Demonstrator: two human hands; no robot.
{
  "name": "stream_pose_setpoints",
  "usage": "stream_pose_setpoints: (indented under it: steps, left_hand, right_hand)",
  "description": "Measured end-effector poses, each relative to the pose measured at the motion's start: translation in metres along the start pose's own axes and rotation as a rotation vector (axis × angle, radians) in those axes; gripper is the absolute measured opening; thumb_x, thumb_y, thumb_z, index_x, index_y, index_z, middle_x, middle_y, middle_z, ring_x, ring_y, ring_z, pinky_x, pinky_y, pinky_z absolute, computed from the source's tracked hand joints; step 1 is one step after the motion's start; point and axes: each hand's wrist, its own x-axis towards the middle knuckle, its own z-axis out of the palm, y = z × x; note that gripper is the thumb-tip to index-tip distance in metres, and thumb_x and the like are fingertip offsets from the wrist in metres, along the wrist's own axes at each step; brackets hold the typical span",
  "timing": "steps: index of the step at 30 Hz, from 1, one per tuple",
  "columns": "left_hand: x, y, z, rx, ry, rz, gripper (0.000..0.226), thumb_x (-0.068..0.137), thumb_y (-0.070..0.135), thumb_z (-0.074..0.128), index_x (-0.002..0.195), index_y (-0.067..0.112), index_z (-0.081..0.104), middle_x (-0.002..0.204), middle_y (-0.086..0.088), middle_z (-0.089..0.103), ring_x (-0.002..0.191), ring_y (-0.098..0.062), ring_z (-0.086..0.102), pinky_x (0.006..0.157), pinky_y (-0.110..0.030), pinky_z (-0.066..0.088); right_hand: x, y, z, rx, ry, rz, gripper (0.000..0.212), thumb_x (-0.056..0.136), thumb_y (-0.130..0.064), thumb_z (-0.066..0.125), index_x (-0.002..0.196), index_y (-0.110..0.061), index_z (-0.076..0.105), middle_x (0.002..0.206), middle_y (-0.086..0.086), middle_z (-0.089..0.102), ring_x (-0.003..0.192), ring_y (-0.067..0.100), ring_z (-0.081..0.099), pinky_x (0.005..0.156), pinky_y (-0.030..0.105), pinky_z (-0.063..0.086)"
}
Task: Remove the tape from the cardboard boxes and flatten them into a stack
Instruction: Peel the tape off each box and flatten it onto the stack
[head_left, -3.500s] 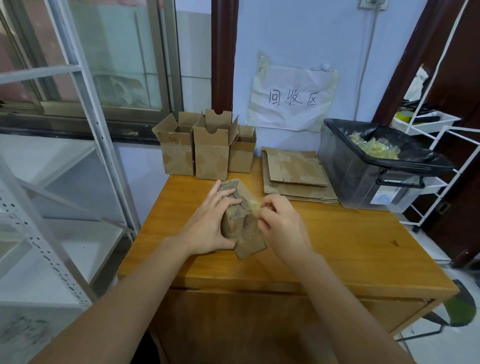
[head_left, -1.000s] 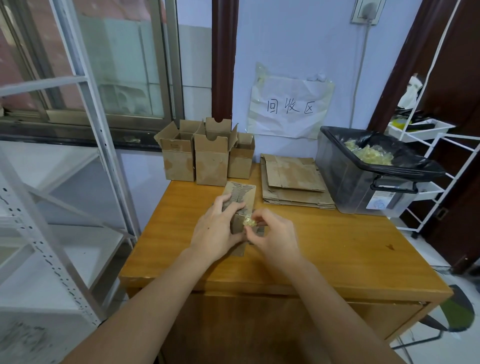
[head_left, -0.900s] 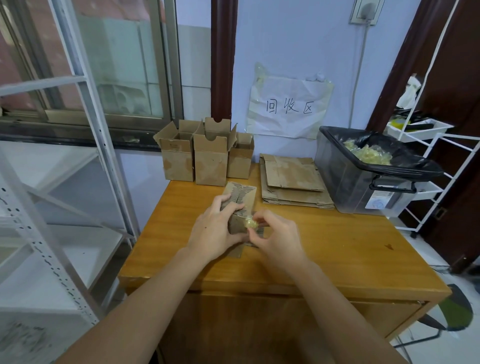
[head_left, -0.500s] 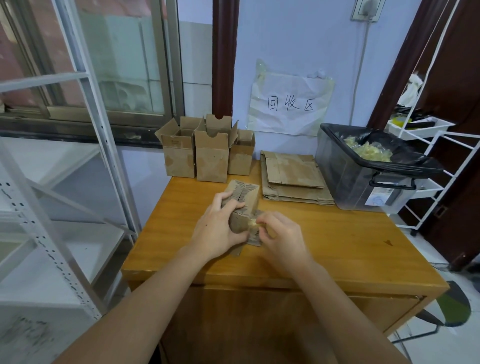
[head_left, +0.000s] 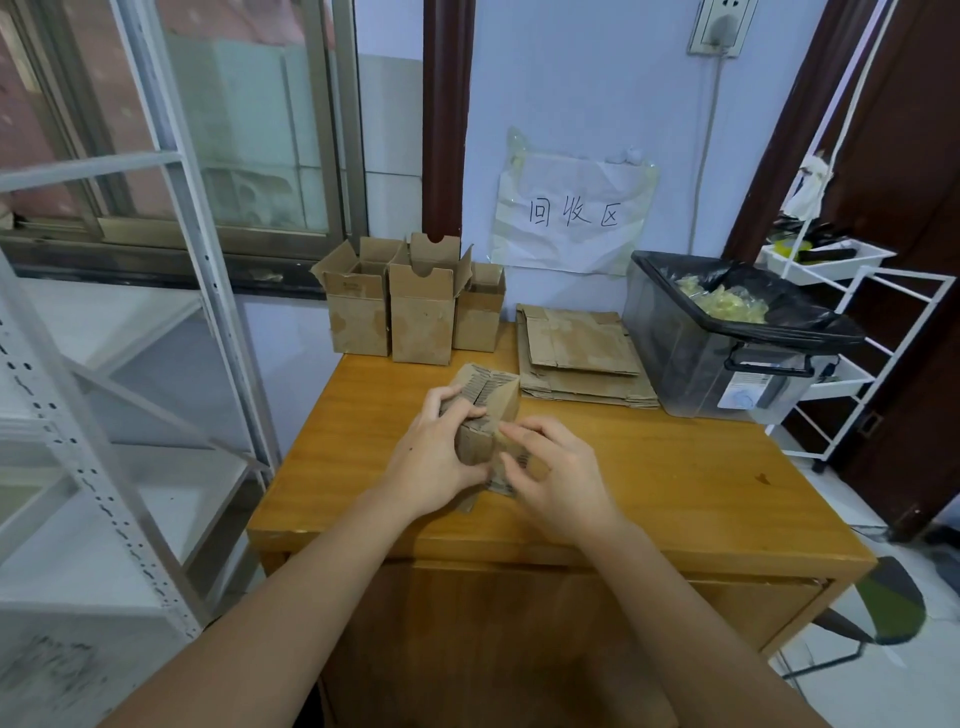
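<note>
The small box (head_left: 485, 415) sits in the middle of the worktop (head_left: 675, 467), held up between both hands. A moment ago the right hand (head_left: 558, 478) was pinching a little yellowish bit of sticky tape at the side of the box, and half a second ago that bit could still be seen at its fingertips. Now no tape shows there. The right fingers (head_left: 519, 431) are bent and spread over the lower flap of the box; they touch the cardboard, but I cannot tell if they are holding a piece of tape. The left hand (head_left: 439, 462) grips the box from the left as it did before, with its fingers curled round the near edge and the thumb underneath. The box has also turned a bit, so its printed end points up and away. This may mean the tape is nearly off or already off this box, so the next job could be to open the flaps and press it flat. Three more boxes (head_left: 415, 306) stand open at the back of the worktop, still to do. A pile of flat cardboard (head_left: 576, 353) lies beside them, and that is where this box should go. The black bin (head_left: 691, 353) on the right has crumpled tape in it.
</note>
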Motion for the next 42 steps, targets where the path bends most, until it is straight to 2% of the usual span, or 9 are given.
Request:
stream_pose_setpoints:
  steps: [3,7,14,19,24,29,32,37,42]
  left_hand:
    - [-0.003,0.001,0.0,-0.011,-0.007,-0.004,0.073,0.074,0.049,0.088,0.137,0.035,0.053,0.154,0.018,0.022,0.135,-0.017,0.048,0.102,-0.042,0.052]
    - [-0.005,0.003,0.001,-0.013,-0.016,-0.005,0.072,0.074,0.05,0.087,0.136,0.036,0.053,0.153,0.02,0.022,0.132,-0.017,0.049,0.095,-0.043,0.054]
    - [-0.011,0.015,0.004,-0.038,-0.051,0.034,0.067,0.075,0.048,0.087,0.133,0.037,0.054,0.154,0.021,0.023,0.129,-0.015,0.049,0.095,-0.038,0.051]
    - [-0.013,0.021,0.009,-0.109,-0.123,0.111,0.068,0.073,0.053,0.087,0.133,0.041,0.057,0.153,0.025,0.024,0.13,-0.008,0.048,0.095,-0.031,0.044]
    - [-0.004,0.024,0.012,-0.119,-0.172,0.152,0.068,0.073,0.053,0.087,0.131,0.041,0.054,0.152,0.025,0.022,0.13,-0.007,0.045,0.099,-0.038,0.049]
    - [0.008,0.031,0.026,-0.183,-0.156,0.2,0.068,0.077,0.045,0.088,0.136,0.042,0.055,0.157,0.024,0.014,0.139,-0.004,0.03,0.108,-0.031,0.039]
    - [0.021,0.039,0.036,-0.233,-0.149,0.198,0.067,0.079,0.042,0.087,0.138,0.043,0.054,0.158,0.024,0.011,0.142,-0.006,0.025,0.111,-0.033,0.039]
    - [0.039,0.061,0.053,-0.279,-0.117,0.22,0.067,0.082,0.043,0.085,0.141,0.041,0.053,0.156,0.022,0.015,0.137,0.001,0.022,0.109,-0.027,0.034]
    - [0.047,0.062,0.083,-0.24,-0.135,0.237,0.068,0.082,0.044,0.085,0.141,0.042,0.053,0.156,0.018,0.019,0.144,-0.009,0.026,0.119,-0.042,0.035]
  right_hand:
    - [-0.001,-0.001,-0.01,0.015,-0.003,-0.026,0.037,0.086,0.004,0.073,0.121,-0.008,0.073,0.112,0.002,0.072,0.101,0.007,0.065,0.095,0.01,0.048]
    - [-0.003,-0.001,-0.017,0.054,-0.089,0.027,0.039,0.089,-0.006,0.075,0.127,-0.013,0.07,0.109,0.0,0.07,0.098,0.008,0.065,0.088,0.027,0.057]
    - [-0.012,-0.008,-0.026,-0.074,-0.229,0.039,0.026,0.096,-0.028,0.066,0.121,-0.022,0.067,0.107,-0.007,0.058,0.099,0.008,0.054,0.083,0.024,0.05]
    - [-0.022,0.002,-0.039,0.021,-0.016,0.306,0.012,0.088,-0.028,0.074,0.092,-0.02,0.067,0.081,-0.009,0.064,0.075,0.008,0.061,0.067,0.028,0.054]
    - [-0.019,0.017,-0.068,0.012,0.065,0.437,0.016,0.087,-0.018,0.078,0.096,-0.023,0.066,0.084,-0.011,0.065,0.08,0.004,0.063,0.071,0.018,0.053]
    - [-0.006,0.041,-0.096,-0.031,0.101,0.492,0.023,0.086,-0.014,0.077,0.103,-0.023,0.066,0.091,-0.012,0.067,0.088,0.003,0.064,0.078,0.015,0.054]
    - [0.003,0.055,-0.114,-0.048,0.123,0.497,0.021,0.089,-0.015,0.077,0.103,-0.025,0.065,0.09,-0.012,0.068,0.087,0.001,0.064,0.078,0.013,0.053]
    - [0.018,0.083,-0.14,-0.121,0.168,0.474,0.009,0.093,-0.024,0.074,0.101,-0.02,0.075,0.08,-0.01,0.067,0.076,0.002,0.061,0.068,0.009,0.046]
    - [0.028,0.114,-0.158,-0.188,0.201,0.473,0.01,0.091,-0.026,0.075,0.098,-0.019,0.076,0.085,-0.005,0.068,0.078,0.006,0.062,0.07,0.021,0.051]
